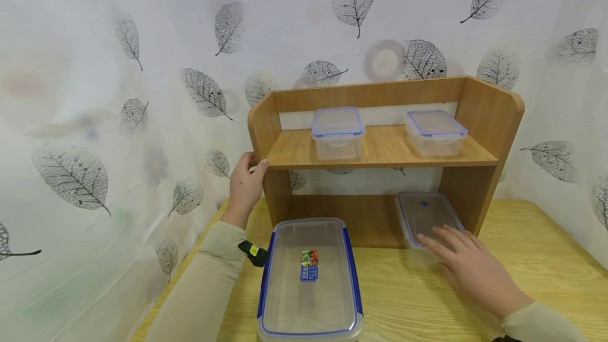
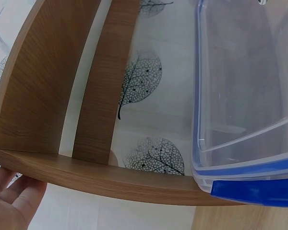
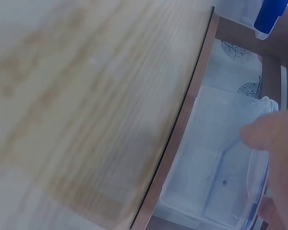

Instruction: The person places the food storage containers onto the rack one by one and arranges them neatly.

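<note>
My left hand (image 1: 246, 186) grips the left side panel of a two-tier wooden shelf (image 1: 380, 163), thumb at the front edge and fingers on the outer face. In the left wrist view those fingers (image 2: 24, 199) lie against the panel's outside. My right hand (image 1: 480, 273) rests on a flat clear food container (image 1: 423, 212) in the lower tier at the right, fingers spread over its lid. From the right wrist, the thumb (image 3: 259, 136) shows at the near wall of this container (image 3: 197, 158). A larger clear container with blue clips (image 1: 309, 305) sits in front of the shelf, left of centre.
Two small clear containers with blue-lined lids stand on the upper tier, one left of centre (image 1: 338, 144) and one at the right (image 1: 437, 141). Shelf and large container stand on a light wooden table (image 1: 537, 263). Behind hangs a leaf-patterned curtain (image 1: 294, 20).
</note>
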`<state>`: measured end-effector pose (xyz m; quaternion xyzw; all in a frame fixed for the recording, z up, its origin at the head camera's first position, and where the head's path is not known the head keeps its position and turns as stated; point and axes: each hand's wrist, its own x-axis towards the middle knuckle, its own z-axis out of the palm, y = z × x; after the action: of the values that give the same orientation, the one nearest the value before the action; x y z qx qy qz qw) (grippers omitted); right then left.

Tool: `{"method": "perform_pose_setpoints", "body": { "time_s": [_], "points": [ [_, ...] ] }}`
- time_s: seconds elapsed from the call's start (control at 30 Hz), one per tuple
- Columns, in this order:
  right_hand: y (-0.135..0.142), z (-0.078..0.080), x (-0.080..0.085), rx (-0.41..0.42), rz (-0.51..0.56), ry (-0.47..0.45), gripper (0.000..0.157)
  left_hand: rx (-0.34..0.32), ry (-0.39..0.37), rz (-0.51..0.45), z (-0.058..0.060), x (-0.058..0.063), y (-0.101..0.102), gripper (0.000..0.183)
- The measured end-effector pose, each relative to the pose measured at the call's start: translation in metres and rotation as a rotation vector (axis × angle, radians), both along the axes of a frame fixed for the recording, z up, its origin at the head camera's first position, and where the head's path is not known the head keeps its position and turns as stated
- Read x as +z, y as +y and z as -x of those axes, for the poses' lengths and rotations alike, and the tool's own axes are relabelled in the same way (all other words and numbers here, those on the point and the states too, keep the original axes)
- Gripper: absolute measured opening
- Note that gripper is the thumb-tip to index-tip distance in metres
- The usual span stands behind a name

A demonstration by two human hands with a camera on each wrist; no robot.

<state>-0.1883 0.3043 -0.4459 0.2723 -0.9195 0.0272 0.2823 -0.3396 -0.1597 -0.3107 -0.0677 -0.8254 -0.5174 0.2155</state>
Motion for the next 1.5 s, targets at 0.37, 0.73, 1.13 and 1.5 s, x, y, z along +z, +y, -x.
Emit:
{"method": "perform_pose_setpoints", "body": {
  "time_s": [0.37,0.73,1.13,1.5],
  "points": [
    [-0.006,0.006,0.002,-0.054,-0.015,-0.044,0.075,0.0,0.01,0.008,0.0,0.001,-0.002,0.041],
    [-0.011,0.016,0.004,-0.056,-0.013,-0.057,0.072,0.001,0.001,0.01,-0.001,0.001,-0.003,0.042],
    [-0.011,0.025,0.006,-0.101,-0.008,-0.113,0.071,-0.001,0.013,0.01,0.0,0.001,-0.003,0.042],
    [-0.009,0.013,0.005,-0.072,-0.013,-0.04,0.074,-0.01,0.022,0.003,0.001,-0.002,-0.001,0.039]
  ]
}}
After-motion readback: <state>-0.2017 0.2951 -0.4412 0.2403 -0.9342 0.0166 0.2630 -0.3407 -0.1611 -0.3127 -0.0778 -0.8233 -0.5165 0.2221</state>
